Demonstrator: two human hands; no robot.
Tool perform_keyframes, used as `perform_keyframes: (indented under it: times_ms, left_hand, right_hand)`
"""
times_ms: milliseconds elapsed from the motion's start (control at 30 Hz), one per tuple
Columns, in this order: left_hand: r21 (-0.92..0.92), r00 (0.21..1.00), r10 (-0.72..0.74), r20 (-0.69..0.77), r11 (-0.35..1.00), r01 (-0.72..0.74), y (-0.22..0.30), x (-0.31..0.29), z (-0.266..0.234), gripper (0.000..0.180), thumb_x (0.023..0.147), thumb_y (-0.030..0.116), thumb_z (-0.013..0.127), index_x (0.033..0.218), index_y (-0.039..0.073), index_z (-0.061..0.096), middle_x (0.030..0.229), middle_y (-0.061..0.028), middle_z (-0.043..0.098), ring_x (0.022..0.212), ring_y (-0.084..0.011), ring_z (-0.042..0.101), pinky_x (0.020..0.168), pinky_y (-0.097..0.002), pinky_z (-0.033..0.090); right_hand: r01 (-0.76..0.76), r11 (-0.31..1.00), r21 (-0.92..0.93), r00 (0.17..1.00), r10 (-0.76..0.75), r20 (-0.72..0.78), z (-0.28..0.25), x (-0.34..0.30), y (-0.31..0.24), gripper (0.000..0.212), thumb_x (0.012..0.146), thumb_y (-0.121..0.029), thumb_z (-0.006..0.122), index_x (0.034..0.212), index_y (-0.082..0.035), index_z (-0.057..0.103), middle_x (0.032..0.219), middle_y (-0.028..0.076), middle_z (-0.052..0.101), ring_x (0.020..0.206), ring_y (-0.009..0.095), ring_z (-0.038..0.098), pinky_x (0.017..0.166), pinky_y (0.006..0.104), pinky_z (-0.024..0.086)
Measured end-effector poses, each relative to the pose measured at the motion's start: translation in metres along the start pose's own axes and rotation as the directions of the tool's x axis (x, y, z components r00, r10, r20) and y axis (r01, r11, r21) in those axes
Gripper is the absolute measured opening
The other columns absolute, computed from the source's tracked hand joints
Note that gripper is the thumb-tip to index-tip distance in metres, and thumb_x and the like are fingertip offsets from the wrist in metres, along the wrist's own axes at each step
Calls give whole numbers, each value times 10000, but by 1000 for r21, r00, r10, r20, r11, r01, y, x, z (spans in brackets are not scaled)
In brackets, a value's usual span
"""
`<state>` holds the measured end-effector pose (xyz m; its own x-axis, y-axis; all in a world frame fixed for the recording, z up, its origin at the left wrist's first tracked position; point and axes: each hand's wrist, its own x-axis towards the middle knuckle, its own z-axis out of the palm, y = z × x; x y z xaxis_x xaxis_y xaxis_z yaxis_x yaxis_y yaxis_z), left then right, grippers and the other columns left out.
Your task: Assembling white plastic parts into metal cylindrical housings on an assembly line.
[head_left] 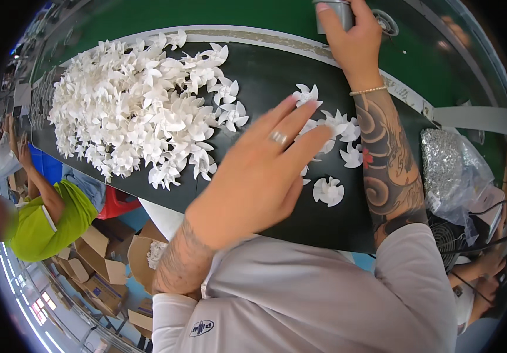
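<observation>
My left hand (253, 170) is open, palm down, fingers extended above the right half of the dark surface (265, 70), near the loose white fan wheels (328, 192); fingertip contact cannot be determined. These lie scattered between the hand and my right forearm (386, 165). My right hand (356, 47) grips a grey cylinder (342, 13) past the far edge, over a green belt (236, 12); just beside it, a round grey part (386, 22). A dense heap of white fan wheels (130, 112) covers the surface's left portion, reaching toward the far edge.
</observation>
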<state>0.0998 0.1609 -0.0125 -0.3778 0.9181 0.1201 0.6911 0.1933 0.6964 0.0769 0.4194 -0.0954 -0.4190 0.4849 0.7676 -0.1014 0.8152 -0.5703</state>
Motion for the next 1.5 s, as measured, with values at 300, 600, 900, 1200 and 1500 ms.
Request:
perform_keyframes:
  times_ms: [300, 600, 900, 1200, 1500]
  left_hand:
    - [399, 913, 158, 376, 861, -314, -32, 42, -16, 480, 722, -42, 626, 1159, 153, 658, 1370, -135, 519, 1300, -362, 450, 1070, -460, 388]
    - [328, 905, 101, 413, 911, -252, -26, 27, -30, 480, 731, 98, 747, 1173, 267, 666, 1470, -157, 418, 1348, -409, 384, 1110, -498, 324]
    - [483, 915, 35, 402, 841, -244, -28, 21, -29, 465, 714, 192, 777, 1161, 244, 665, 1474, -169, 404, 1343, -430, 378, 1129, -523, 285]
    - [314, 932, 82, 353, 928, -201, -7, -6, -4, 469, 667, 339, 820, 1103, 251, 670, 1490, -155, 386, 1399, -467, 273, 1131, -577, 241]
    - [268, 968, 104, 227, 949, -164, -17, -33, 5, 299, 733, 305, 777, 982, 182, 666, 1342, -102, 511, 1340, -398, 386, 1101, -571, 292]
  right_hand:
    - [-124, 972, 201, 992, 120, 32, -8, 8, -33, 214, 798, -153, 678, 948, -17, 608, 823, 169, 625, 773, 342, 630, 700, 370, 492]
    - [-30, 995, 98, 999, 27, 34, -3, 8, -19, 185, 787, -119, 670, 917, -7, 602, 809, 170, 620, 761, 346, 631, 693, 377, 491]
    - [-130, 988, 77, 991, 129, 23, -4, 7, -21, 184, 791, -138, 673, 911, -14, 609, 792, 170, 623, 753, 342, 634, 690, 381, 494]
    - [17, 998, 66, 1000, -16, -8, -2, 8, -21, 194, 783, -136, 681, 914, -13, 607, 823, 170, 619, 766, 353, 623, 694, 390, 493]
    - [144, 980, 141, 989, -138, -51, -9, 11, -37, 189, 774, -99, 671, 911, 2, 588, 831, 162, 583, 734, 328, 602, 674, 350, 488]
